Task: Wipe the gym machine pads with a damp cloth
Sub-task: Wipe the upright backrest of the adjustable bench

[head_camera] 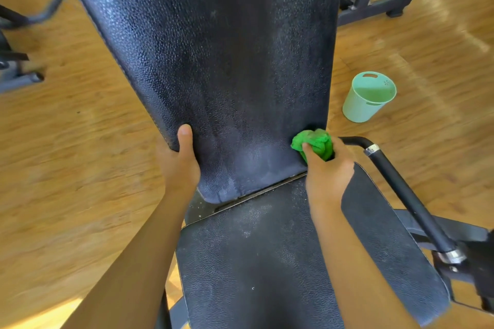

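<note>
A long black back pad (227, 61) of a gym bench runs up the middle of the view, with damp streaks near its lower end. Below it lies the black seat pad (267, 262). My left hand (180, 163) grips the back pad's lower left edge, thumb on top. My right hand (327, 168) holds a bunched green cloth (314, 143) against the back pad's lower right edge.
A mint green plastic bucket (367, 97) stands on the wooden floor (80, 155) to the right of the bench. A black handle bar (401, 187) juts out beside the seat on the right. Other machine frames stand at the far left (16, 72) and upper right (374, 0).
</note>
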Demonstrator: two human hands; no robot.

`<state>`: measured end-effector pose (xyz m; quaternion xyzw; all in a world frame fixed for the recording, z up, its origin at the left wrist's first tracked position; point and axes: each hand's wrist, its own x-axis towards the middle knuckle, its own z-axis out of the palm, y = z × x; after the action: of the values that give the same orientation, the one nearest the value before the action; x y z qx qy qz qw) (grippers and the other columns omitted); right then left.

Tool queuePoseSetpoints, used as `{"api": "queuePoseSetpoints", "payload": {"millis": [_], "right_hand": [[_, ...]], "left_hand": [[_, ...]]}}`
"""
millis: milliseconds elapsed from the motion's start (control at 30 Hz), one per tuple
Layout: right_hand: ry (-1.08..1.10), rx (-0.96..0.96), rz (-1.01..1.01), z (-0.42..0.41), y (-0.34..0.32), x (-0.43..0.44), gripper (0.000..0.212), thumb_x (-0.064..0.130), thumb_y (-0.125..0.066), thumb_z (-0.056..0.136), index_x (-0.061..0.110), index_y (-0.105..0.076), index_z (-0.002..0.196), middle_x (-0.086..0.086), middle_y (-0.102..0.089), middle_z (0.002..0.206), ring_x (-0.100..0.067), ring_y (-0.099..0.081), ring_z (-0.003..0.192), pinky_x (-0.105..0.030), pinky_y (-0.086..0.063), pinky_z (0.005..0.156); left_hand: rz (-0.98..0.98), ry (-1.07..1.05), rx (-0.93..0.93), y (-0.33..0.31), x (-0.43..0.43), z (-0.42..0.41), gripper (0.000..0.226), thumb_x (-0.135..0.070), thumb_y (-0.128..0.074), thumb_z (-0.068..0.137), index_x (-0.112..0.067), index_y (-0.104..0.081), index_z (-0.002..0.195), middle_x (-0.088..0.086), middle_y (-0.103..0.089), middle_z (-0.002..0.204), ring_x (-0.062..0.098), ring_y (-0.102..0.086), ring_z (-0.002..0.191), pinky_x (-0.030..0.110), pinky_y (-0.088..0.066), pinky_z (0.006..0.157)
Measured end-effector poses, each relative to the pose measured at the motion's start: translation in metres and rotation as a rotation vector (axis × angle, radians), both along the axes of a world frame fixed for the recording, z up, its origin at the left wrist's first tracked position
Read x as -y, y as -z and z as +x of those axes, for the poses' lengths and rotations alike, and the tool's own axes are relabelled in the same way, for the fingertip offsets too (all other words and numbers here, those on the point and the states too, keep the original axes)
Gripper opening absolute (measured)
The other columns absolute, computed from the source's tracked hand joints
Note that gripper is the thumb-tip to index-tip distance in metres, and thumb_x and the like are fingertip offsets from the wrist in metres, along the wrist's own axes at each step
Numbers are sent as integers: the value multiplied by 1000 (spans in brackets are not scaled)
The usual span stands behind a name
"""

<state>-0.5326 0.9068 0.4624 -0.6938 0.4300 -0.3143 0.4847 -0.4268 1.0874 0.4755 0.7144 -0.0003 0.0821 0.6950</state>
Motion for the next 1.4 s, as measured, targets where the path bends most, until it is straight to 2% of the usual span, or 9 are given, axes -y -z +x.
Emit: {"api": "queuePoseSetpoints", "payload": {"millis": [100, 200, 400, 567, 733, 833, 1000, 1167, 1400], "right_hand": [[-82, 117, -41, 13, -24, -33, 26, 12, -76, 79, 15, -68, 103, 7, -65, 90, -1, -55, 84, -3, -40, 73], [-119, 220, -81, 28, -39, -63, 25, 9, -76, 77, 18, -68, 98, 2, -66, 92, 1, -55, 83, -4, -39, 74], [-55, 238, -124, 39, -40, -90, 22, 7, -78, 74, 11, -68, 93, 1, -60, 83, 10, -51, 77, -2, -36, 68], [-149, 169, -117, 29, -21, -107, 20, 6, -78, 73, 13, -67, 88, 3, -56, 80, 2, -51, 75, -5, -37, 64], [-182, 71, 4, 9, 17, -130, 21, 6, -77, 75, 21, -64, 84, 6, -56, 81, -5, -53, 76, -14, -43, 63], [-159, 3, 115, -2, 40, -146, 35, 6, -75, 77, 35, -56, 78, 5, -56, 80, -7, -53, 74, -15, -43, 61], [-156, -191, 212, -14, 71, -166, 13, 6, -71, 80, 15, -64, 87, 0, -61, 89, -18, -57, 80, -35, -51, 74], [-24, -52, 237, -3, 45, -170, 26, 7, -76, 78, 26, -59, 84, 3, -62, 82, -10, -56, 74, -12, -42, 63], [4, 46, 96, 11, 30, -173, 26, 13, -79, 78, 23, -55, 77, 1, -55, 69, -14, -48, 63, -14, -39, 54]], "left_hand": [[32, 0, -49, 0, -1, 0, 56, -61, -45, 71, -23, -54, 111, -21, -59, 100, -20, -55, 87, 7, -44, 79], [54, 14, -68, -1, -2, 1, 38, -47, -48, 81, -23, -54, 111, -20, -59, 100, -17, -56, 87, 8, -45, 79], [55, 13, -31, -2, -2, 1, 74, -55, -49, 76, 3, -55, 121, 15, -63, 118, 27, -58, 112, 40, -46, 97], [41, 59, -17, -4, -5, 2, 59, -57, -46, 74, -14, -54, 114, -10, -60, 102, 0, -55, 96, 16, -46, 84], [100, 110, -41, 3, -12, 8, 67, -60, -46, 76, -13, -54, 124, -3, -62, 118, 12, -57, 112, 38, -46, 100], [141, 178, -60, 6, -17, 12, 65, -64, -46, 77, -23, -50, 127, -13, -58, 122, 8, -54, 119, 37, -44, 105], [138, 245, -52, 4, -22, 14, 74, -63, -45, 73, -18, -49, 131, -15, -57, 120, -1, -53, 112, 14, -41, 95], [134, 332, -53, 1, -27, 17, 61, -61, -48, 72, -26, -48, 122, -29, -56, 109, -21, -51, 99, 12, -42, 86], [109, 453, -65, -4, -37, 21, 48, -60, -56, 71, -34, -51, 111, -28, -62, 102, -14, -57, 97, 17, -44, 84]]}}
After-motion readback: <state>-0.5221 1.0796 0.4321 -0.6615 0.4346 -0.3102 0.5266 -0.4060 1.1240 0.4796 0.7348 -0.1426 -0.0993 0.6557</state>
